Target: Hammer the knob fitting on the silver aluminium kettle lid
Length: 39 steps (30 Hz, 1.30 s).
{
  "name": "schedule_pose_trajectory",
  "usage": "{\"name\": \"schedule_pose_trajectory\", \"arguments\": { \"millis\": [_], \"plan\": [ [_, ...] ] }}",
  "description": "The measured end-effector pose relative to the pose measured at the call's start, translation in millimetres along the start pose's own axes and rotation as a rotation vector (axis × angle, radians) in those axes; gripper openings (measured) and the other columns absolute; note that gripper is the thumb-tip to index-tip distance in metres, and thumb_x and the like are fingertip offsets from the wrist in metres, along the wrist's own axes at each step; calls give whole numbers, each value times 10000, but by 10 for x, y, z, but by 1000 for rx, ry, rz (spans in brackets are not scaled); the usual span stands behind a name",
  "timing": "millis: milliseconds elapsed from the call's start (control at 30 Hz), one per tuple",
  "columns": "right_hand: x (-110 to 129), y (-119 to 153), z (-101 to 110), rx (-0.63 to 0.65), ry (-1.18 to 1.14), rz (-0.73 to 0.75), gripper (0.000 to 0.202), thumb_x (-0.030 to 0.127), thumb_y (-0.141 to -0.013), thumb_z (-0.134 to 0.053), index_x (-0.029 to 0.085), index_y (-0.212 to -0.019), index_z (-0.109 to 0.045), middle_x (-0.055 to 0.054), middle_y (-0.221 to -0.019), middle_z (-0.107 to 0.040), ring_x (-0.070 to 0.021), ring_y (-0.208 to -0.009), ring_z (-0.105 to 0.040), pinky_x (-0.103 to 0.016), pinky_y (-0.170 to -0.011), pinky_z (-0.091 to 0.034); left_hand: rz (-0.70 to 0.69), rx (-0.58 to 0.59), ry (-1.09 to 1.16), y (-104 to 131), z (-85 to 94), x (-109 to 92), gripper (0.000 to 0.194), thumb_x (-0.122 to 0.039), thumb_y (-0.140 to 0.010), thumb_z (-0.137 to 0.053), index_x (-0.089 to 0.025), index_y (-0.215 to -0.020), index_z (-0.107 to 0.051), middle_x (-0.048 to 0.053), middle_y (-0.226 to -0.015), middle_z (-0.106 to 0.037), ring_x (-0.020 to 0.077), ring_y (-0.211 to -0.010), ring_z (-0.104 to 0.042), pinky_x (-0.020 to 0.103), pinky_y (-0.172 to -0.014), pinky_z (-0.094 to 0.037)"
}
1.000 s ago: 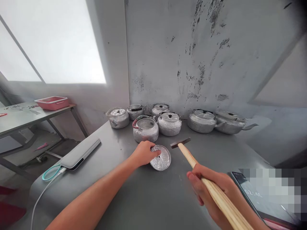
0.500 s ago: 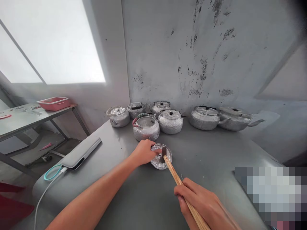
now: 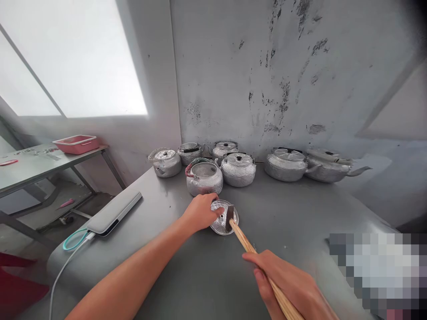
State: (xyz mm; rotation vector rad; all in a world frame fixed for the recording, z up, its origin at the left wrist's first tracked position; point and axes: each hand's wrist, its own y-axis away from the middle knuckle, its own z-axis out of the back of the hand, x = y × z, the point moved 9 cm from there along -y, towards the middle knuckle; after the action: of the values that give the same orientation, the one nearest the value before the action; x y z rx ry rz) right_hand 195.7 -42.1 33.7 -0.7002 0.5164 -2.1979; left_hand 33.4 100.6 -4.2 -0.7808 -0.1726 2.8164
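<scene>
A round silver metal lid (image 3: pixel 218 226) with a small hole near its middle lies on the grey table. My left hand (image 3: pixel 204 212) grips the lid's left edge, thumb on top and fingers curled over the far rim. In my right hand (image 3: pixel 283 280) is a hammer (image 3: pixel 245 242) with a pale wooden handle. The dark flat hammer head is over the right part of the lid; whether it touches the metal I cannot tell. Just behind the lid stands a lidless kettle (image 3: pixel 205 180) with a red and green wrapped handle.
Several dented metal kettles (image 3: pixel 238 171) line the wall. A power bank (image 3: pixel 115 213) with a white cable lies on the table's left. Beyond, a pink basket (image 3: pixel 76 144) sits on another table. A blurred patch (image 3: pixel 383 266) covers the lower right.
The hammer head has shifted slightly right and down across the lid, uncovering more around the hole. My right hand has moved a little right. My left hand keeps its hold on the lid.
</scene>
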Motion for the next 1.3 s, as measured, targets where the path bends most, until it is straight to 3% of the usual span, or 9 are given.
{"name": "schedule_pose_trajectory", "arguments": {
  "millis": [100,367,467,600,833,1000,1100,1233,1300],
  "plan": [
    [-2,-7,2,-13,-5,13,379,132,-954,-433,220,-1320,-466,1,-731,-610,-159,-629,-654,-267,-589,-555,-5,1,-3,0,-4,4,207,-372,-844,-620,-210,-959,-678,58,-883,-722,224,-790,-649,275,-616,-341],
    [-48,48,8,-46,-118,20,437,92,-951,-423,238,-1362,-439,1,-766,-604,-145,-621,-617,-268,-572,-520,-3,2,4,-7,-12,3,166,-353,-849,-623,-213,-925,-667,44,-862,-725,213,-791,-653,273,-607,-335],
    [-38,53,-106,84,-99,11,392,125,-961,-417,262,-1324,-471,22,-721,-588,-140,-557,-588,-271,-538,-516,1,5,7,-3,-6,-3,155,-336,-848,-628,-208,-925,-669,48,-876,-726,213,-804,-657,274,-611,-335],
    [-34,27,35,-43,-147,-7,421,112,-956,-417,280,-1339,-456,3,-793,-632,-143,-637,-641,-256,-585,-541,9,7,11,-6,-12,3,162,-345,-847,-627,-208,-923,-670,46,-871,-725,211,-797,-655,273,-611,-340],
    [-83,-7,64,-29,-161,-44,386,157,-975,-413,283,-1334,-479,4,-818,-654,-134,-676,-671,-232,-622,-565,4,7,20,-5,-14,9,155,-348,-850,-619,-216,-919,-660,37,-860,-719,202,-783,-641,270,-613,-341],
    [-114,2,-49,79,-190,-86,365,169,-981,-418,277,-1320,-497,19,-759,-631,-128,-611,-640,-239,-591,-555,9,8,24,-7,-13,15,153,-336,-838,-624,-207,-909,-666,38,-831,-713,195,-750,-633,267,-605,-340],
    [-114,-9,21,8,-185,-77,381,170,-986,-413,287,-1344,-471,-3,-858,-665,-137,-739,-689,-245,-691,-578,1,6,31,-9,-18,20,152,-342,-840,-616,-217,-908,-668,27,-809,-709,188,-730,-620,263,-607,-344],
    [-143,-31,-20,77,-161,-110,328,194,-990,-415,279,-1289,-519,15,-785,-657,-135,-620,-648,-251,-613,-576,-8,-2,38,-10,-27,30,155,-344,-832,-621,-226,-919,-671,20,-825,-711,186,-741,-613,258,-623,-351],
    [-160,-41,50,17,-183,-129,310,208,-983,-424,285,-1253,-556,4,-809,-682,-150,-655,-676,-255,-627,-585,-13,-4,39,-12,-31,32,163,-355,-829,-626,-223,-914,-670,19,-813,-707,185,-732,-609,258,-612,-341]
  ]
}}
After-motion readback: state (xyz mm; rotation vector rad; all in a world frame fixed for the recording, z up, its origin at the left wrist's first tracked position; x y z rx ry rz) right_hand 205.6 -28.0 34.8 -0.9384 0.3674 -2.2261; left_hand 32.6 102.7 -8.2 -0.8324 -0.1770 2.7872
